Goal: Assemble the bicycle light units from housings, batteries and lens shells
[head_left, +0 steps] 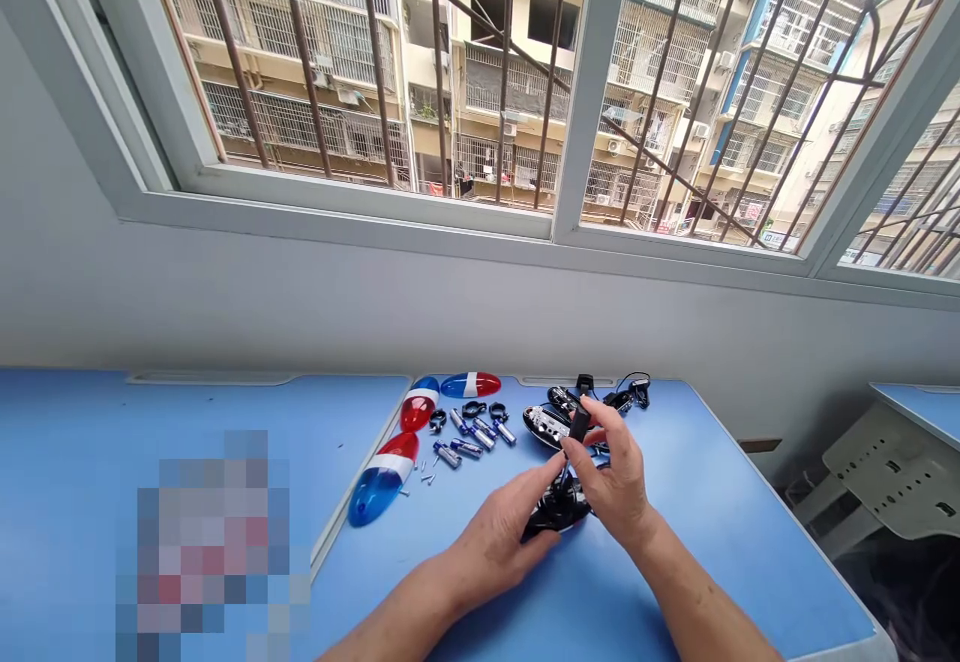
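A classroom-type room is indicated by blue desks (720,552) beneath the right hand (619,487) and a barred window (581,92) beyond it, facing apartment blocks (495,82).

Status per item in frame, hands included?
left hand: gripping black base
black base: held flat on table
right hand: pinching screwdriver
screwdriver: upright, tip down at black base
red-blue covers: three, detached, lying loose
batteries: out, scattered on table
second base: uncovered, board exposed

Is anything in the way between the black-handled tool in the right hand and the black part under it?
Nothing visible. The black-handled tool in the right hand points down onto the black part, which the left hand holds.
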A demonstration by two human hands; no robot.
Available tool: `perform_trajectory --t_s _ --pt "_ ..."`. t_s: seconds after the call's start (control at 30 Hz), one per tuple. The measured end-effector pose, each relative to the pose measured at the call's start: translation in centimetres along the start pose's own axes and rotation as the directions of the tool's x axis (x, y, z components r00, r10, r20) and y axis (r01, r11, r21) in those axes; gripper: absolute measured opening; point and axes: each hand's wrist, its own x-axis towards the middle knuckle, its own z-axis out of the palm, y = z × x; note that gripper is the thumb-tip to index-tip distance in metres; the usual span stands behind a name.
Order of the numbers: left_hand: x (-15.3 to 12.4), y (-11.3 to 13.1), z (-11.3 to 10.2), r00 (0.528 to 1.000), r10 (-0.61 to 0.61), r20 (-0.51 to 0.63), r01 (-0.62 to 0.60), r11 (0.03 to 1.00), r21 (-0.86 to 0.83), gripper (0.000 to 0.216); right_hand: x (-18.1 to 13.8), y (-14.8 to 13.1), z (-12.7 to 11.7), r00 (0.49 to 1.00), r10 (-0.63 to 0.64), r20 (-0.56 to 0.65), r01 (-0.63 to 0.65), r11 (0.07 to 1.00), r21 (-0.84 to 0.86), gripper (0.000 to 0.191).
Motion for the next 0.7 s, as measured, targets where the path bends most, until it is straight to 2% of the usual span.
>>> perform_trajectory --t_s 0.7 --pt "0.15 0.57 -0.37 0.998 -0.042 0.04 0.043 0.999 -0.02 0.089 -0.07 0.07 -0.03 0.999 0.05 0.0 -0.05 0.999 0.007 0.042"
